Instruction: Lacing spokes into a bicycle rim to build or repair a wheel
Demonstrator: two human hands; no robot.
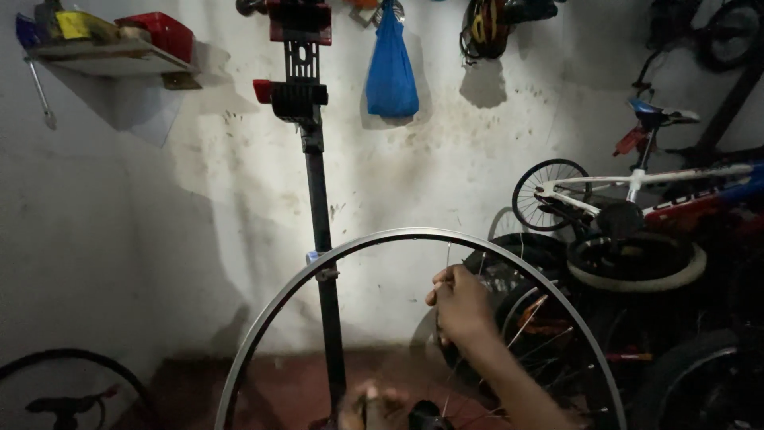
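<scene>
A bare silver wheel rim point(398, 239) is stood upright in front of the black repair stand post point(322, 207). The right hand point(460, 302) is closed, pinching a thin spoke point(447, 256) just under the rim's top arc, w/ the hub point(426, 414) low inside the rim. Judged: spoke fitting or truing step; the next move calls for fine finger control at the rim. The left hand point(370, 402) is blurred near the hub; its grip can't be told. A blue bag point(391, 72) hangs above the rim, contents hidden. A wall shelf point(111, 52) up-left of the rim is seen w/ red and yellow boxes.
</scene>
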